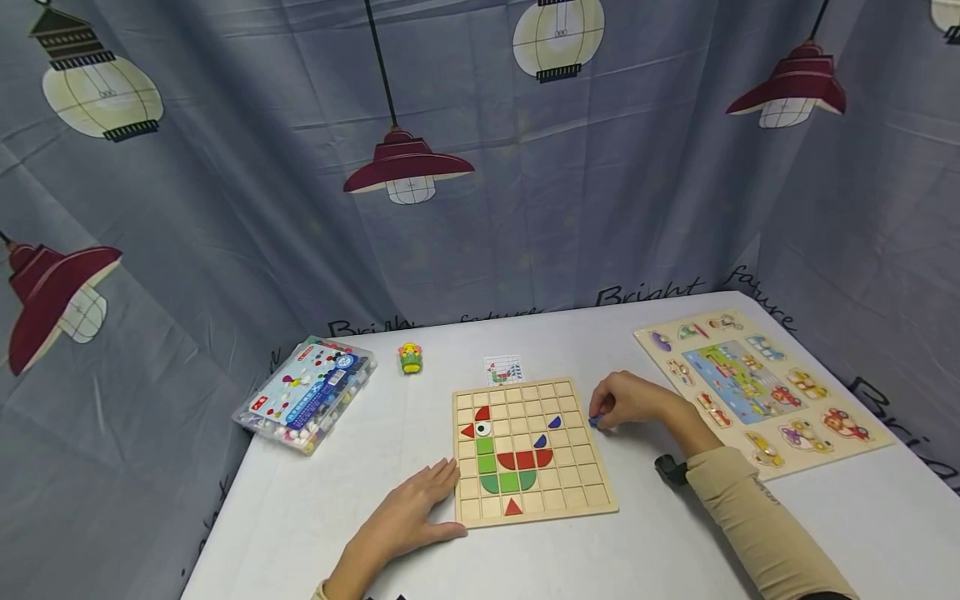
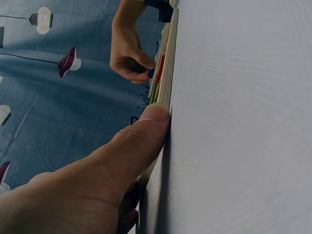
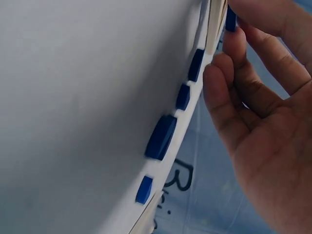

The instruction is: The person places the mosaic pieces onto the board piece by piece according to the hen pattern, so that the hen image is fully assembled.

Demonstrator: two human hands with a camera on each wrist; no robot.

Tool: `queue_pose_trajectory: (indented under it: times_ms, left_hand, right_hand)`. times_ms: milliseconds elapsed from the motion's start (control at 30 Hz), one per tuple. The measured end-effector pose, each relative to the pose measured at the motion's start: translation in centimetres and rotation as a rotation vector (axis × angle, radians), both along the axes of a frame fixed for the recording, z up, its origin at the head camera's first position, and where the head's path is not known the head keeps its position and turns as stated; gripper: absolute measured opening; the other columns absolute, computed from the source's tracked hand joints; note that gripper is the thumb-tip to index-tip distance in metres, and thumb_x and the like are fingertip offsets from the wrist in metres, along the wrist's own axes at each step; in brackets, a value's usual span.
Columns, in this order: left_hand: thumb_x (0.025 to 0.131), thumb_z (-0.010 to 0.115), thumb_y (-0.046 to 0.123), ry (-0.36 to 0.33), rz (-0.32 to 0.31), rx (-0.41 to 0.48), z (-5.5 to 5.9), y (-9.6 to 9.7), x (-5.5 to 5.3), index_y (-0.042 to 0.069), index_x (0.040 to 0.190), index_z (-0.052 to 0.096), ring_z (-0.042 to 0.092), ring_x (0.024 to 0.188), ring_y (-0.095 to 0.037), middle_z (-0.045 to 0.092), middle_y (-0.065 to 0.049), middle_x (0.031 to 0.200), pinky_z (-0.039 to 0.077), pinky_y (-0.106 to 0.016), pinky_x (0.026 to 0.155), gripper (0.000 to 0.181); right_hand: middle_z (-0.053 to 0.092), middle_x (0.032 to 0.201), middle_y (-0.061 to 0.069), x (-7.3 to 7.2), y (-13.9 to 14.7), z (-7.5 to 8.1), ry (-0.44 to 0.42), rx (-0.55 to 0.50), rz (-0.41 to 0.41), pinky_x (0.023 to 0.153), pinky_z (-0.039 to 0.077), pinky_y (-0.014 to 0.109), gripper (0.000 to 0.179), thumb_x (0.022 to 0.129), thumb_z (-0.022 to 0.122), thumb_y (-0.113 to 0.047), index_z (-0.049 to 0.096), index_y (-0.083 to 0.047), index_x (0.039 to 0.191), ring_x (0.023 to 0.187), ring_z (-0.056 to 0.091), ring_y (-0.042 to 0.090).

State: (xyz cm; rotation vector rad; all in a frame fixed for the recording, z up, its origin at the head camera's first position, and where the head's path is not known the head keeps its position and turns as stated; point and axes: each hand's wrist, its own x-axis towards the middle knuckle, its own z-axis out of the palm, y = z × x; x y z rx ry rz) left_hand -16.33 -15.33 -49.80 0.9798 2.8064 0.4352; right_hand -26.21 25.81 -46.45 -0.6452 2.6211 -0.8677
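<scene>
A square wooden grid board (image 1: 577,475) lies on the white table. Green, red and blue pieces on it form a bird-like figure with a round eye piece (image 1: 483,428). My left hand (image 1: 412,508) rests at the board's near left corner, fingers straight along the left side and thumb against the front edge. Past the board's right edge, my right hand (image 1: 626,400) pinches a small blue puzzle piece (image 3: 231,19) between thumb and fingertips. Several more blue pieces, one of them a larger block (image 3: 161,137), lie on the table below that hand in the right wrist view.
Behind the board lies a small pattern card (image 1: 503,370). A toy figure (image 1: 410,358) stands to its left, near a clear plastic case (image 1: 307,392) of colourful parts. At the right, a wooden picture puzzle (image 1: 705,367) lies close by the right forearm. Grey curtain hangs behind the table.
</scene>
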Motion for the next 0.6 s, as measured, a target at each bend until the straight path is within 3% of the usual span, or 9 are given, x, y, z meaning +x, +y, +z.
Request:
queue_pose_trajectory:
  times_ms: [200, 600]
  left_hand:
    - [0.083, 0.061, 0.067, -0.007, 0.007, -0.004, 0.0, 0.0, 0.1, 0.008, 0.144, 0.047, 0.043, 0.140, -0.030, 0.044, -0.007, 0.152, 0.041, -0.049, 0.111, 0.086]
    - [0.084, 0.060, 0.066, 0.002, 0.000, -0.002, -0.1, 0.0, 0.0, 0.008, 0.144, 0.048, 0.043, 0.140, -0.029, 0.044, -0.007, 0.152, 0.041, -0.047, 0.111, 0.085]
  right_hand:
    - [0.068, 0.075, -0.007, 0.2, -1.7, 0.2, -0.001, 0.017, 0.074, 0.059, 0.049, 0.017, 0.013, 0.071, 0.081, -0.005, 0.073, -0.013, 0.078, 0.065, 0.054, 0.004]
    - [0.061, 0.067, -0.010, 0.8, -5.8, 1.2, -0.014, 0.114, 0.146, 0.055, 0.044, 0.018, 0.013, 0.071, 0.079, -0.003, 0.072, -0.013, 0.073, 0.061, 0.050, 0.004]
